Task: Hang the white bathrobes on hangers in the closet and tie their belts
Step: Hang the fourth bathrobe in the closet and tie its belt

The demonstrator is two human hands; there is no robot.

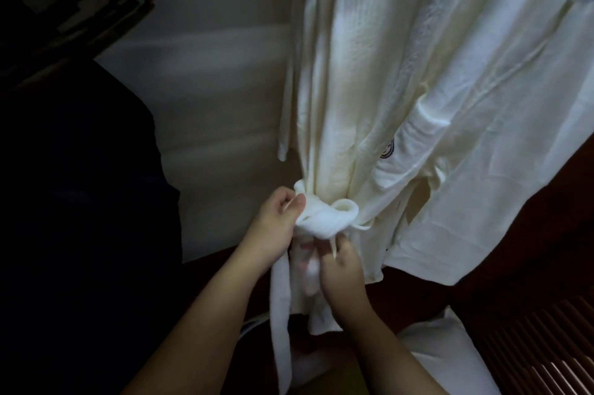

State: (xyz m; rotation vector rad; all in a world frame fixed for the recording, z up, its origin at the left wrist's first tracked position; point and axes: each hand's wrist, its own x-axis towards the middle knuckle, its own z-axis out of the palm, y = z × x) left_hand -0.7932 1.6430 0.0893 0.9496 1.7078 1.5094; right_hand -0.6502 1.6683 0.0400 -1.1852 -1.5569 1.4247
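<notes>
A white bathrobe [340,98] hangs in the closet, gathered at the waist by its white belt [324,217], which is looped into a knot. My left hand [276,227] pinches the belt at the knot's left side. Just below the knot, my right hand [340,269] has its fingers curled round the belt. One loose belt end [281,314] hangs down past my left wrist. A second white bathrobe [501,111] with a dark emblem on its pocket [387,150] hangs to the right, touching the first. The hangers are out of view.
The pale closet back wall [218,89] lies behind the robes. A dark panel [80,201] fills the left side. Dark wooden slats [546,346] are at the lower right, with white fabric [443,356] beside them.
</notes>
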